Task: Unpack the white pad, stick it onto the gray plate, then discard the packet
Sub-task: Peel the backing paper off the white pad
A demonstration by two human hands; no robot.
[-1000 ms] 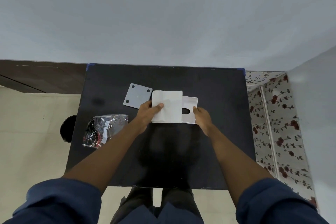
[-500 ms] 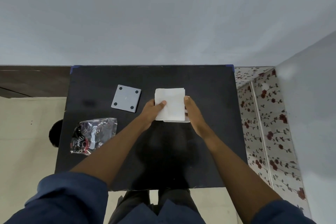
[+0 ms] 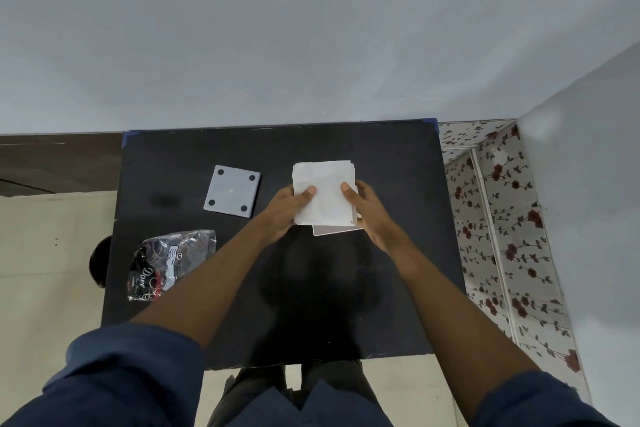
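While both my hands, left hand (image 3: 289,206) and right hand (image 3: 369,210), pinch the white packet (image 3: 323,192), the gray plate (image 3: 232,196) lies flat leftward, nearer my left.

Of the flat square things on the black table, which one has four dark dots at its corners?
The gray plate, lying untouched left of both hands; the held white packet shows none.

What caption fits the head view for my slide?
Both hands, left hand and right hand, hold a white paper packet above a black table, beside the square gray plate.
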